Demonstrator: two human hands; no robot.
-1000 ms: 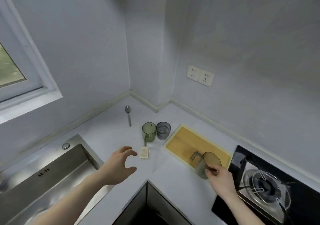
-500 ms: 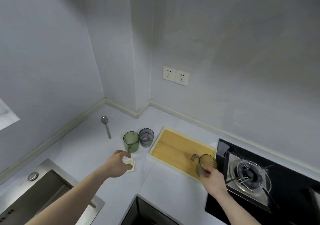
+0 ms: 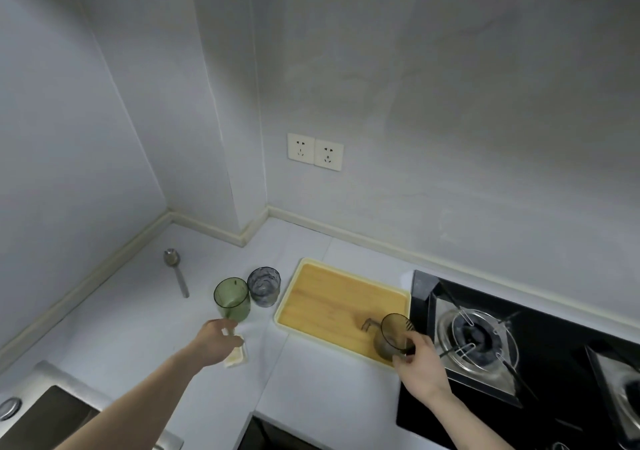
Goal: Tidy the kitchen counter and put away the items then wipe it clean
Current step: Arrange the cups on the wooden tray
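- Landmark: wooden tray with pale rim, flat on the grey counter, its right edge next to the black gas hob.
- Right hand: fingers curled round the rim and wall of a smoky mug, which stands upright on the tray's near right corner, handle pointing left across the tray. Judgement: the tray serves as a collection point for the cups, so the mug is held by its rim to seat it.
- Left hand: left of the tray, fingers bent down onto a small cream-coloured block, possibly a sponge, lying on the counter. It appears to pinch the block's far end; the full contact is hidden under the fingers, and the fingertips also lie close to the base of the green mug.
- The green mug stands upright just left of the tray, touching or nearly touching a clear blue-grey tumbler, the nearer of the two to the tray. Both are off the tray; judgement: not yet gathered.
- Metal spoon: well left of the tray, bowl towards the back wall.
- Sink corner visible far left of the tray, at the frame's bottom edge.
- Judgement: the task is at an early stage; wiping is not yet begun.
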